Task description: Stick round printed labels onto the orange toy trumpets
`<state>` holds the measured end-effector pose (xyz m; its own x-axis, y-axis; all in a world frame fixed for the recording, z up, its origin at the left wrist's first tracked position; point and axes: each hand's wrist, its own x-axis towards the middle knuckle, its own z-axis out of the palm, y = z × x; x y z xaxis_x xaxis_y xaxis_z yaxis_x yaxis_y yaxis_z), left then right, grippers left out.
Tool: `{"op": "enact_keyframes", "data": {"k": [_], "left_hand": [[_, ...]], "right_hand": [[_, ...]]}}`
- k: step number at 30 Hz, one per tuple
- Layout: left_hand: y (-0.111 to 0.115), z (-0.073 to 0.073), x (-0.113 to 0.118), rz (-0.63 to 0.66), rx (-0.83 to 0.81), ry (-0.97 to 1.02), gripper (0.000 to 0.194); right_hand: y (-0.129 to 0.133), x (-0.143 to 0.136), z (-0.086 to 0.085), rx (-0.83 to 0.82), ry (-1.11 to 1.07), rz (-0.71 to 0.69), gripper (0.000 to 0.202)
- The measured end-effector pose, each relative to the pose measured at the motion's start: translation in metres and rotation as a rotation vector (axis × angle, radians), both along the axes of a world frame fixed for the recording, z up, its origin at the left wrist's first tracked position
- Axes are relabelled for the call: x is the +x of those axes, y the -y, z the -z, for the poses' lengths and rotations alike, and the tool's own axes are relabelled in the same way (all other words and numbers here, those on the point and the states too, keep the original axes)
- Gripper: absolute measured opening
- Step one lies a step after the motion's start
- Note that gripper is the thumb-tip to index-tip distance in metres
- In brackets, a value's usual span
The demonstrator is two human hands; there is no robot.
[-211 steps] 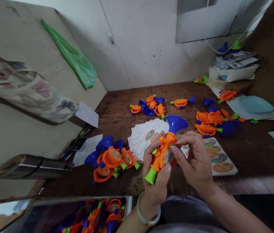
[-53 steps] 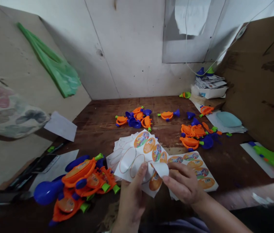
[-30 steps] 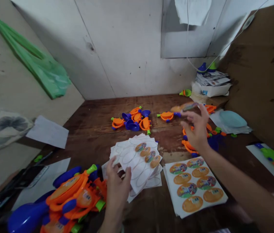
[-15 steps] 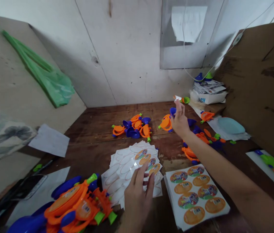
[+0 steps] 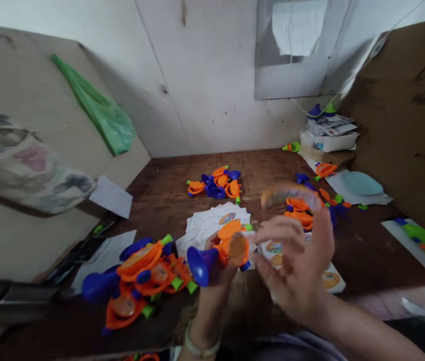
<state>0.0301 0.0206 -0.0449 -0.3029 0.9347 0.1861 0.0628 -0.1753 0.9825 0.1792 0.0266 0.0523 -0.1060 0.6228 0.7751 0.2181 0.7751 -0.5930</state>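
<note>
The toy trumpet of orange, blue and green plastic [image 5: 224, 252] is above the counter [image 5: 268, 163], a little below the centre of the frame. The left hand [image 5: 212, 293] has its grip closed around it. The right hand [image 5: 298, 265] is partly open beside it; whether it pinches the blurred orange film [image 5: 291, 193] I cannot tell. The toy should be light, stiff and (being smooth) slightly slippery, best taken by its body. The long axis is tilted: blue bell [image 5: 200, 265] towards lower left, green mouthpiece [image 5: 249, 227] towards upper right.
</note>
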Motion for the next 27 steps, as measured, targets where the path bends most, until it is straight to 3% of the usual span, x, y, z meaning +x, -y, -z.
{"op": "enact_keyframes", "data": {"k": [2, 7, 10, 14, 20, 23, 25, 27], "left_hand": [[0.009, -0.006, -0.001, 0.015, -0.016, 0.116, 0.050], [0.024, -0.027, 0.006, 0.155, 0.025, 0.552, 0.074], [0.027, -0.028, 0.008, 0.195, 0.127, 0.530, 0.070], [0.027, -0.019, 0.012, 0.188, 0.220, 0.498, 0.073], [0.027, -0.020, 0.006, 0.152, 0.103, 0.498, 0.063], [0.022, -0.025, -0.009, 0.376, 0.229, 0.330, 0.049], [0.018, -0.027, -0.019, 0.593, 0.331, 0.182, 0.050], [0.016, -0.027, -0.025, 0.687, 0.329, 0.143, 0.055]], "right_hand": [[-0.007, 0.001, 0.004, -0.073, -0.209, 0.024, 0.096], [-0.008, -0.002, 0.017, -0.338, -0.364, -0.126, 0.099], [-0.001, -0.006, 0.020, -0.440, -0.427, -0.092, 0.104], [0.010, -0.015, 0.021, -0.524, -0.535, -0.099, 0.108], [0.006, -0.002, 0.006, -0.632, -0.696, -0.137, 0.097], [-0.011, 0.009, -0.009, -0.714, -0.826, -0.157, 0.083], [-0.020, 0.010, -0.017, -0.765, -0.867, -0.180, 0.082], [-0.021, 0.007, -0.018, -0.825, -0.845, -0.234, 0.087]]}}
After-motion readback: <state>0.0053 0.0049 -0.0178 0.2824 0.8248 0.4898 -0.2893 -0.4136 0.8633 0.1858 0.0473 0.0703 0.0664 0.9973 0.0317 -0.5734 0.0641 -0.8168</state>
